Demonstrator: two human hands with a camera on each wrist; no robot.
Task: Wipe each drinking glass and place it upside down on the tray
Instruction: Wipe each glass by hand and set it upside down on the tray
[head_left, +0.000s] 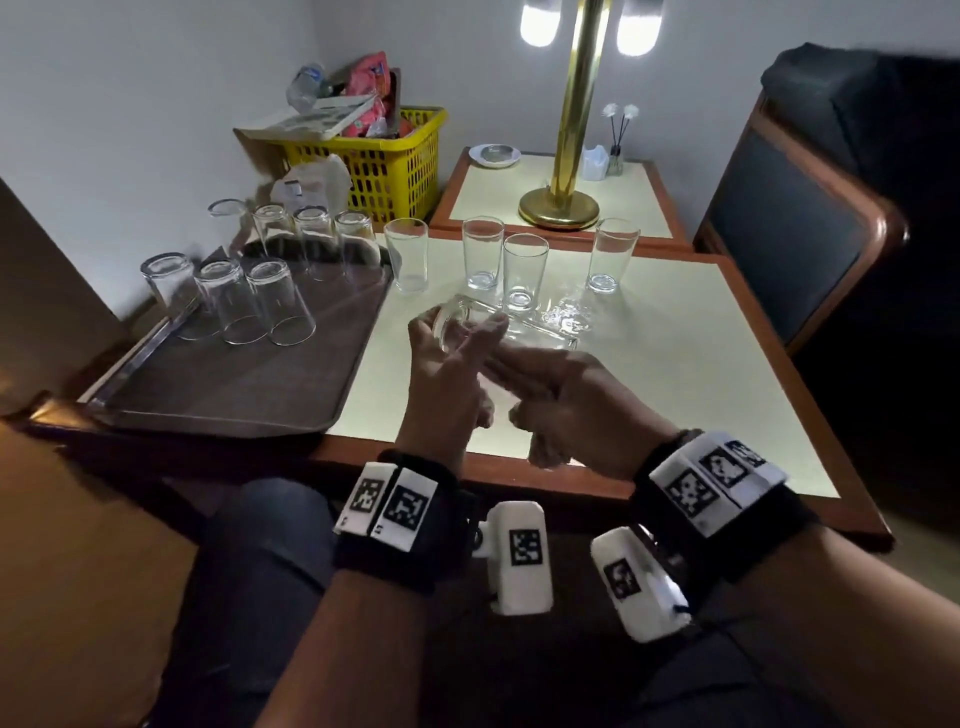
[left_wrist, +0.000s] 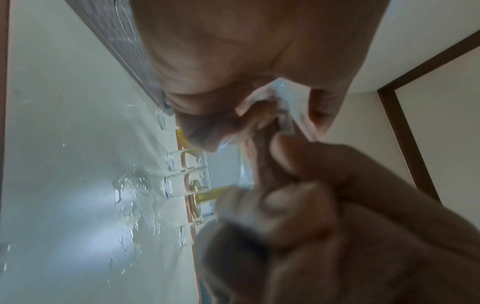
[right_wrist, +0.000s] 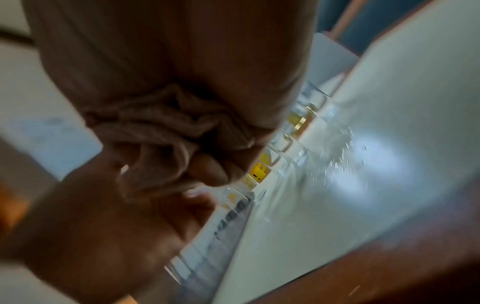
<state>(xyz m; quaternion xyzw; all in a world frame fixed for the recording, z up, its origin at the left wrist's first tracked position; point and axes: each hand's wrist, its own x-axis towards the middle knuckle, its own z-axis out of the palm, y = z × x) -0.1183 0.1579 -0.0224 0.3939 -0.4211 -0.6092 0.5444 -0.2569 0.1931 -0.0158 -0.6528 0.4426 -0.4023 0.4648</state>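
My left hand (head_left: 457, 338) grips a clear drinking glass (head_left: 448, 323) lying on its side above the table. My right hand (head_left: 558, 397) reaches against it with a bunched beige cloth (head_left: 545, 454) clutched in the palm. In the right wrist view the cloth (right_wrist: 161, 131) is crumpled under curled fingers. On the brown tray (head_left: 234, 384) at the left, several glasses (head_left: 280, 301) stand upside down in two rows. Several more glasses (head_left: 523, 273) stand upright along the far side of the table. How the cloth meets the glass is hidden by my fingers.
Water drops (head_left: 569, 317) glint on the cream tabletop (head_left: 675, 374) beyond my hands. A brass lamp base (head_left: 560, 205) stands on a second table behind, with a small dish (head_left: 493, 155). A yellow basket (head_left: 387, 166) sits at the back left, a dark chair (head_left: 789, 234) at the right.
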